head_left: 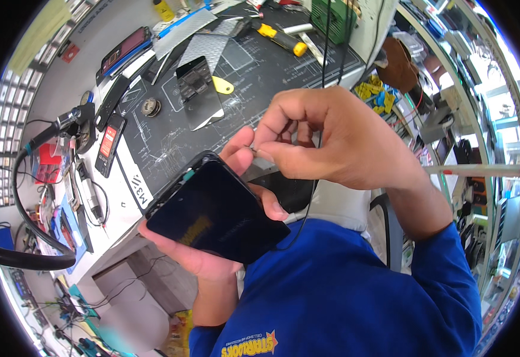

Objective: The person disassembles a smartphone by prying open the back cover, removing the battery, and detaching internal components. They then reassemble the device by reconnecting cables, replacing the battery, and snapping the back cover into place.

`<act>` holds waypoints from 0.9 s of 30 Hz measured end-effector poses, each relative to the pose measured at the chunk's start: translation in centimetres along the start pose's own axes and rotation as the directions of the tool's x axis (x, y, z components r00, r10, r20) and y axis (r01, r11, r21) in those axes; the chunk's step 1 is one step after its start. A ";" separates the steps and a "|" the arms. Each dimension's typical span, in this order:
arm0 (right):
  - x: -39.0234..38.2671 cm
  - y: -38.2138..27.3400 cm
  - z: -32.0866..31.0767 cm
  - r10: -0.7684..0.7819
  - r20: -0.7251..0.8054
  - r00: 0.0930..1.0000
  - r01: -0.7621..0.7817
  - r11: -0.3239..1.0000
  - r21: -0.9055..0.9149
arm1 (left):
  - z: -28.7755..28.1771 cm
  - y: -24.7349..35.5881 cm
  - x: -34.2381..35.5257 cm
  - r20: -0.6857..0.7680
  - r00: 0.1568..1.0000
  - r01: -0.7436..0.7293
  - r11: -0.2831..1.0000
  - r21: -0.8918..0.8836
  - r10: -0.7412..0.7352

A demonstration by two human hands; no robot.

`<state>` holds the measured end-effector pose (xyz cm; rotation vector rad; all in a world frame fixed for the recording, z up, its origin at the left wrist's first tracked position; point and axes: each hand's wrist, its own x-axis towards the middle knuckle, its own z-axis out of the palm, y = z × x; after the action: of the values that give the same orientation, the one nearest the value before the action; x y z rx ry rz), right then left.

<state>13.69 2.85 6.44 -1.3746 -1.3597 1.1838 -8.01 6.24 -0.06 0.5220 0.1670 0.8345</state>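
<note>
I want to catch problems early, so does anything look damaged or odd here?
Yes, the smartphone in your left hand: its upper-left edge looks uneven, with jagged dark parts and a teal piece exposed instead of a smooth rim. I can't tell whether it's damaged or just opened.

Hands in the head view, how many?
2. The left hand is under the dark-screened device, holding it; the right hand is up and right of it, fingertips pinching a tiny piece, too small to identify. No others show.
</note>
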 end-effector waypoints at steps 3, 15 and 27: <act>-1.0 -0.2 -0.5 0.053 0.029 0.998 -0.056 0.994 0.089 | 1.4 -0.2 -0.9 -0.064 0.998 0.005 0.996 -0.094 -0.011; -3.8 0.6 -1.9 0.074 0.035 0.997 -0.082 0.938 0.338 | 4.0 -1.3 -1.0 0.131 0.990 -0.045 0.999 -0.011 0.046; -5.0 1.4 2.1 -0.128 -0.072 0.989 0.138 0.646 0.751 | 4.6 -1.8 -0.2 0.151 0.984 -0.131 0.967 0.217 0.100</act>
<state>12.09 -2.33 4.96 -0.6499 -0.7599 1.4084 -5.36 3.34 2.98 0.8085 0.1048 0.8951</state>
